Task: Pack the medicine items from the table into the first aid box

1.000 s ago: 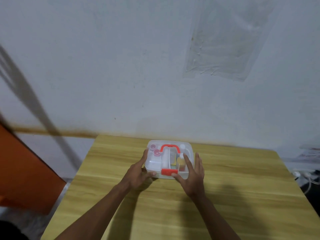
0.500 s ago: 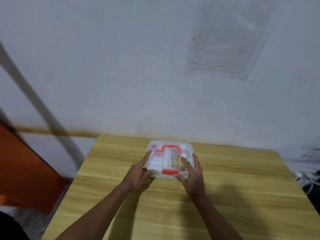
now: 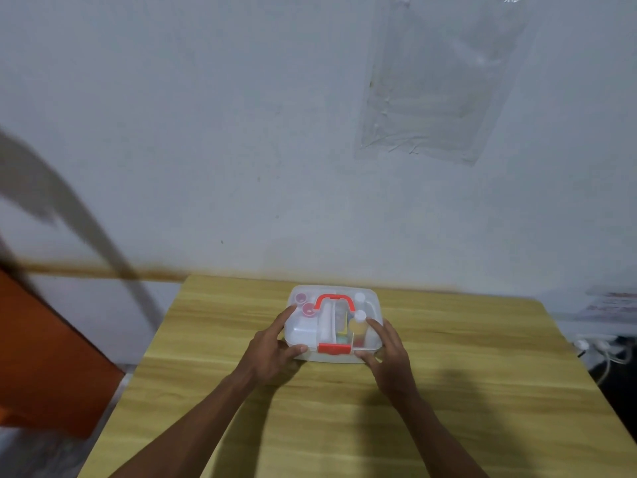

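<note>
A clear box [image 3: 306,334] sits on the yellow wood desk [image 3: 482,374], near the wall [image 3: 241,132]. Its lid is on. It has a red handle [image 3: 333,300] on top and a red clip [image 3: 334,348] at the front. Through the lid you can see two pink caps [image 3: 301,298] and a yellow bottle [image 3: 356,327]. The left hand [image 3: 269,350] rests at the box's left front corner, a straight finger on the lid and the thumb on the front edge. The right hand [image 3: 391,353] does the same at the right front corner.
</note>
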